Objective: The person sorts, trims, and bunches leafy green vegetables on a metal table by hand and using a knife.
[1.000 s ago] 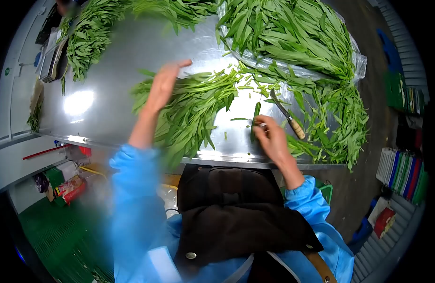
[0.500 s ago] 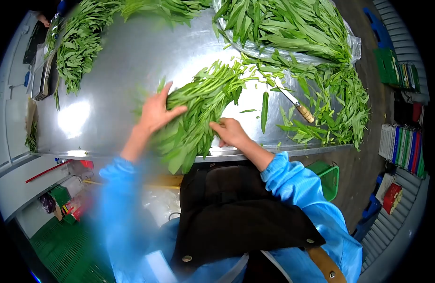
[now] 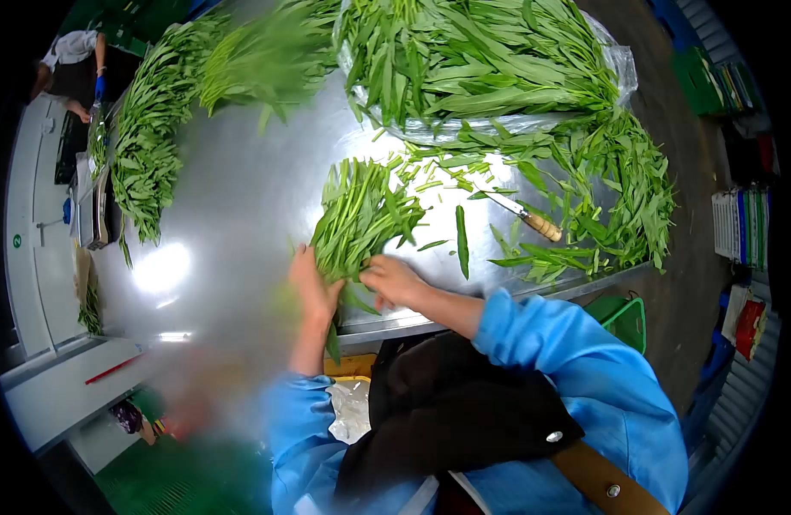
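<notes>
A bunch of leafy green stems [image 3: 357, 215] lies on the metal table, its cut ends pointing away from me. My left hand [image 3: 314, 279] is wrapped round the leafy lower left end of the bunch. At the bunch's lower right, my right hand [image 3: 391, 281] has its fingers bent together on the leaves; its fingertips are partly hidden. A knife with a wooden handle [image 3: 541, 227] rests to the right, its blade among short cut stem pieces [image 3: 430, 176]. One loose long leaf [image 3: 461, 242] lies between the knife and my right hand.
A large heap of greens [image 3: 490, 64] on clear plastic [image 3: 618, 73] fills the far side. More greens [image 3: 147, 142] lie at the left and along the right edge [image 3: 640, 197]. Another person [image 3: 74, 51] stands at the far left. A green crate [image 3: 623, 322] is below the table.
Both hands have come together round the bunch, which is gathered narrower and more upright. My right hand has left the loose leaf near the knife. The view has turned, showing the other person.
</notes>
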`<act>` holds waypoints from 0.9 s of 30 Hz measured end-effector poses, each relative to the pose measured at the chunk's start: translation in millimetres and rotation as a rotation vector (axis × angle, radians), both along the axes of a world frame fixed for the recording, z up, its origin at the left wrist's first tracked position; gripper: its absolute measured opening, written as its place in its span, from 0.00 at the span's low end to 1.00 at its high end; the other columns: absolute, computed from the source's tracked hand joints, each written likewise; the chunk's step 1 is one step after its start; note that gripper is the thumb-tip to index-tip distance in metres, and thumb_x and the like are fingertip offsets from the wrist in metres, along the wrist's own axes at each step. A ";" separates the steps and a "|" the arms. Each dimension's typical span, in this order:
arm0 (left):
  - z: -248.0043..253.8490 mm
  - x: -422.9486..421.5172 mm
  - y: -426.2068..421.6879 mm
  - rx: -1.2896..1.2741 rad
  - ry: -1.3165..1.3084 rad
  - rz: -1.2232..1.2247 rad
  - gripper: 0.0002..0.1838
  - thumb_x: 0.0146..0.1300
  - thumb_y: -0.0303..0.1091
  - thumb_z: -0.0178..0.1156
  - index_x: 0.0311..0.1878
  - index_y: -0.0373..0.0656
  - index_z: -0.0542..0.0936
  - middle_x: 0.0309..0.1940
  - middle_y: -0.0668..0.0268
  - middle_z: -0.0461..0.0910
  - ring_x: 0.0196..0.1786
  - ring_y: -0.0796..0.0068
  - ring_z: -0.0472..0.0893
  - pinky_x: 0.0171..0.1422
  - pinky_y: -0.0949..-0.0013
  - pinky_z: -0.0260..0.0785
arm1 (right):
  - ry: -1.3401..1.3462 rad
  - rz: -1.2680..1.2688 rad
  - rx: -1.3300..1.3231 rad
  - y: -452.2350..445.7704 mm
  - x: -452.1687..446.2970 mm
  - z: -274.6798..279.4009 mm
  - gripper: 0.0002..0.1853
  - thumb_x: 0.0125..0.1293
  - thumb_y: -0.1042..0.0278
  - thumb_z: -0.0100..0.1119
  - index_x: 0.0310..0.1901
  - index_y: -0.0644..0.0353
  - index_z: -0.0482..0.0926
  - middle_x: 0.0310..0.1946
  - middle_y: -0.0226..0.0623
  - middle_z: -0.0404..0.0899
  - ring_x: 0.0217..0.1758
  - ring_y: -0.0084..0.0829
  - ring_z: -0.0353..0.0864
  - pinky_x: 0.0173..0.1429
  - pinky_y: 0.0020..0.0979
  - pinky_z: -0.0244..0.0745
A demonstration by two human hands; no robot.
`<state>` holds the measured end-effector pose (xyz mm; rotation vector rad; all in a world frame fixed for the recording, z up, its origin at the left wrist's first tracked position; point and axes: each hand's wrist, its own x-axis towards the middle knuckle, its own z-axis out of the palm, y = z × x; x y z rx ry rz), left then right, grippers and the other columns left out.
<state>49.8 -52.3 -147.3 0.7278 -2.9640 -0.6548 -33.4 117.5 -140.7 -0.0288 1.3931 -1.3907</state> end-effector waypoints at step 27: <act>149.1 -43.7 36.4 -0.188 -0.208 -0.385 0.45 0.40 0.10 0.60 0.67 0.54 0.69 0.46 0.55 0.78 0.43 0.53 0.80 0.46 0.60 0.73 | -0.048 -0.202 -0.180 140.0 -93.0 21.0 0.46 0.58 0.58 0.68 0.71 0.67 0.51 0.40 0.41 0.82 0.22 0.22 0.74 0.21 0.20 0.66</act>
